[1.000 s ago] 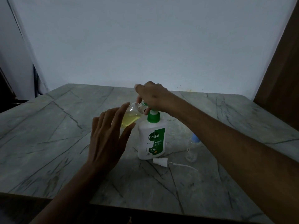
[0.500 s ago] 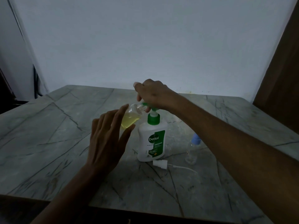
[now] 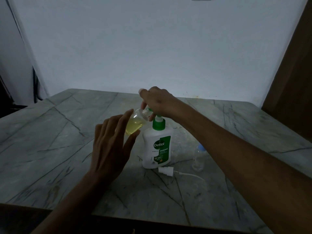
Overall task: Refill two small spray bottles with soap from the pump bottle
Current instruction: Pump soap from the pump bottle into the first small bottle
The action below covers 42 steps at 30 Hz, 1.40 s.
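Note:
A white pump bottle with a green collar and label stands mid-table. My right hand rests on its pump head, fingers curled over the nozzle. My left hand holds a small clear spray bottle, uncapped and tilted, its mouth at the nozzle; yellow soap fills its lower part. A second small clear bottle with a blue cap stands to the right, partly behind my right forearm. The white spray cap with its thin tube lies in front of the pump bottle.
The grey marble-patterned table ends at a dark front edge below my arms. A white wall rises behind it, and a brown wooden panel stands at the far right.
The pump head has risen a little under my right hand. The view has shifted slightly; both hands and the tilted bottle keep their places.

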Each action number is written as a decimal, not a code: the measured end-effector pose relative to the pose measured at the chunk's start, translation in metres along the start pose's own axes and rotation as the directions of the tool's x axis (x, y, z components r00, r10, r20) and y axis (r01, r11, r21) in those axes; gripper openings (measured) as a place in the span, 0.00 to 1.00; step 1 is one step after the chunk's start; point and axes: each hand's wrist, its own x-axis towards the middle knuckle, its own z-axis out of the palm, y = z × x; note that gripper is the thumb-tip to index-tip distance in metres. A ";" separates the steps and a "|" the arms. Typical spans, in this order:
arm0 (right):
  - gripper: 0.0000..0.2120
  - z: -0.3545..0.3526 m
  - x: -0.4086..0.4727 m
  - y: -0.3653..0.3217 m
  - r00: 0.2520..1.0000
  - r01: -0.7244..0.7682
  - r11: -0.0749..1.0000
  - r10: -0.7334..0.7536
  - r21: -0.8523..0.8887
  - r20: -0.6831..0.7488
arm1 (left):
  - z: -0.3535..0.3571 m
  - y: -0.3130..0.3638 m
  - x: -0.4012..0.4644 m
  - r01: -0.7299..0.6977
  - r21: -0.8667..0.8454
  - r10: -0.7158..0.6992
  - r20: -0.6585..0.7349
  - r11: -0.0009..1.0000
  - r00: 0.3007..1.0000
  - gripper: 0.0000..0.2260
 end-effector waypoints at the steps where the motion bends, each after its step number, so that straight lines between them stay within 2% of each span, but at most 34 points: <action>1: 0.23 0.002 0.001 0.002 1.000 -0.012 1.000 0.012 0.018 -0.001 | 0.000 0.001 0.000 0.000 0.001 0.000 0.002 1.000 1.000 0.28; 4: 0.23 0.004 0.001 0.005 1.000 -0.026 0.999 0.026 0.037 -0.011 | 0.000 0.001 0.000 -0.003 0.001 0.003 0.003 1.000 1.000 0.28; 12: 0.23 -0.005 -0.004 -0.005 0.999 0.031 0.999 -0.033 -0.044 -0.027 | 0.000 0.001 0.001 0.000 0.010 0.000 -0.019 1.000 1.000 0.28; 19: 0.21 0.002 -0.006 0.002 1.000 -0.019 0.998 0.019 0.058 0.008 | 0.001 0.000 0.000 -0.007 0.016 0.007 -0.005 1.000 1.000 0.27; 25: 0.22 -0.005 -0.006 -0.005 0.999 0.032 0.999 -0.033 -0.039 -0.035 | 0.000 0.001 0.001 0.002 0.017 -0.002 -0.014 1.000 1.000 0.27; 30: 0.21 0.004 -0.007 0.001 1.000 -0.010 0.998 0.012 0.056 -0.027 | 0.000 0.000 0.000 0.008 0.017 -0.008 0.003 1.000 1.000 0.27; 38: 0.22 -0.006 -0.007 -0.006 0.999 0.025 0.998 -0.027 -0.054 -0.039 | -0.002 0.001 0.002 0.019 0.011 -0.019 0.007 1.000 1.000 0.28; 42: 0.20 -0.001 -0.013 -0.006 0.999 0.054 0.994 -0.054 -0.092 -0.002 | 0.000 0.000 0.000 0.015 0.015 -0.015 0.015 1.000 1.000 0.28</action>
